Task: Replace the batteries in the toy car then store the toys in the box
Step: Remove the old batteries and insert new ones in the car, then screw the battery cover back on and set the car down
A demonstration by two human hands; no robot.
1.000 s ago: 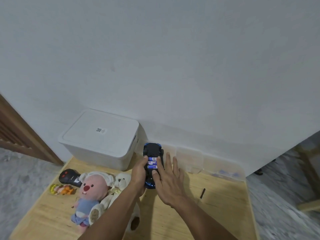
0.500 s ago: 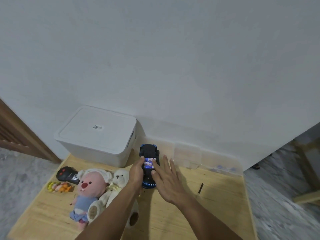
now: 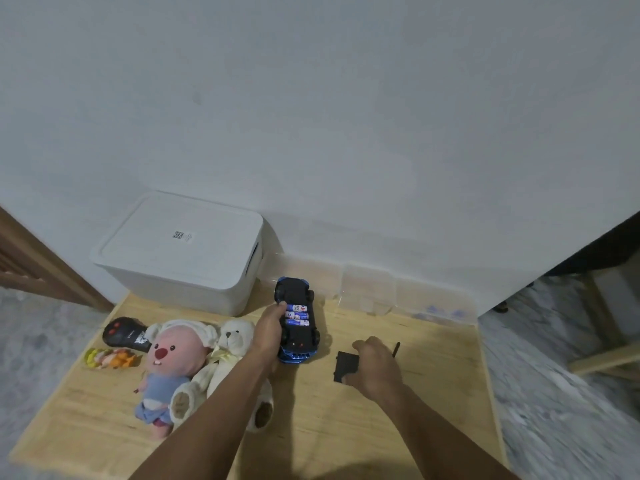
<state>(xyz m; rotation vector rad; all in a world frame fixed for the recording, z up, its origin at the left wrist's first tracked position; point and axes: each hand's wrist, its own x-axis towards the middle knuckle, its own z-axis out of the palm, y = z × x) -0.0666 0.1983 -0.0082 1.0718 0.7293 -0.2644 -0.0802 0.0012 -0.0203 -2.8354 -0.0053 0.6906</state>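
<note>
Three batteries (image 3: 297,315) sit exposed in the underside of the blue toy car (image 3: 297,320), which lies inverted on the wooden tabletop (image 3: 346,427), just right of the plush toys (image 3: 194,362). Left hand (image 3: 269,330) grips the car's left flank, fingers curled over its edge. Right hand (image 3: 375,367) pinches the black battery cover (image 3: 345,366) on the tabletop, right of the car. White lidded storage box (image 3: 180,254) stands closed against the wall.
</note>
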